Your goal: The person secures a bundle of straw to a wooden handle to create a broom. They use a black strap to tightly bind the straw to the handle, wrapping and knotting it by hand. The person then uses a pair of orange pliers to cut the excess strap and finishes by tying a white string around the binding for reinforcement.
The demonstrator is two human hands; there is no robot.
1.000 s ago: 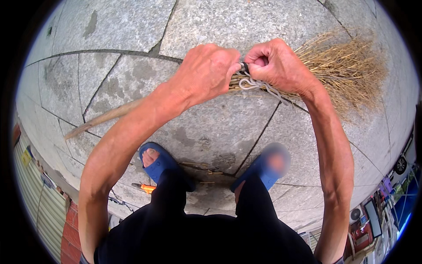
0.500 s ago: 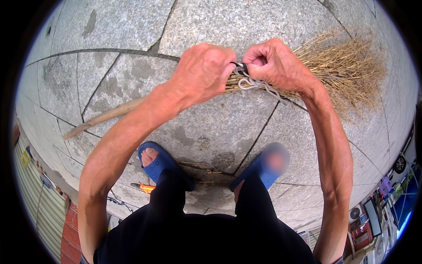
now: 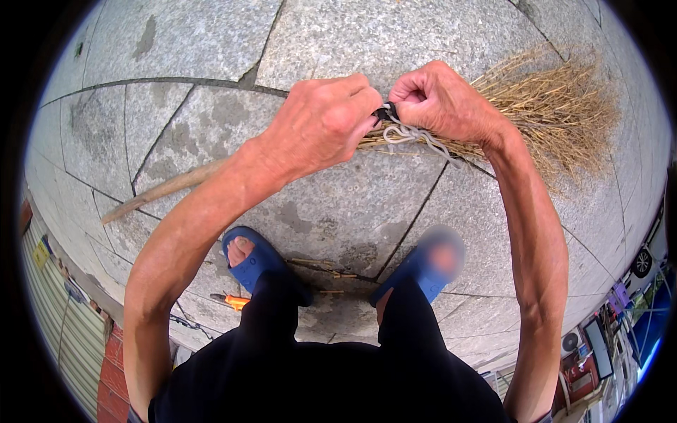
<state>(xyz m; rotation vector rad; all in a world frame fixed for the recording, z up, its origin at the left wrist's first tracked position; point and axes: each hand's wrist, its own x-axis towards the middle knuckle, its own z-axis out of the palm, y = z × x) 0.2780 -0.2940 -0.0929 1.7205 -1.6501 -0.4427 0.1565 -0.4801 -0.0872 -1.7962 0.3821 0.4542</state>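
A twig broom lies across the paving in front of me, its dry brush [image 3: 564, 116] fanning out to the right and its wooden handle [image 3: 166, 189] running to the lower left. Around the neck of the bundle goes a grey cord [image 3: 409, 132] with loose loops and an end hanging on the near side. A black cord [image 3: 385, 113] sits at the same spot, between my hands. My left hand [image 3: 326, 116] is closed at its left, pinching it. My right hand [image 3: 444, 102] pinches beside the knot from the right; its fingertips partly hide what they grip.
Stone slabs [image 3: 338, 204] cover the ground. My feet stand in blue slippers [image 3: 257, 261] below the broom, with a few broken twigs [image 3: 317, 266] between them. An orange-handled tool [image 3: 237, 302] lies by my left leg.
My left hand has turned slightly and its fingers have shifted at the knot. The black cord now looks bunched closer together. My right hand and the broom have hardly moved.
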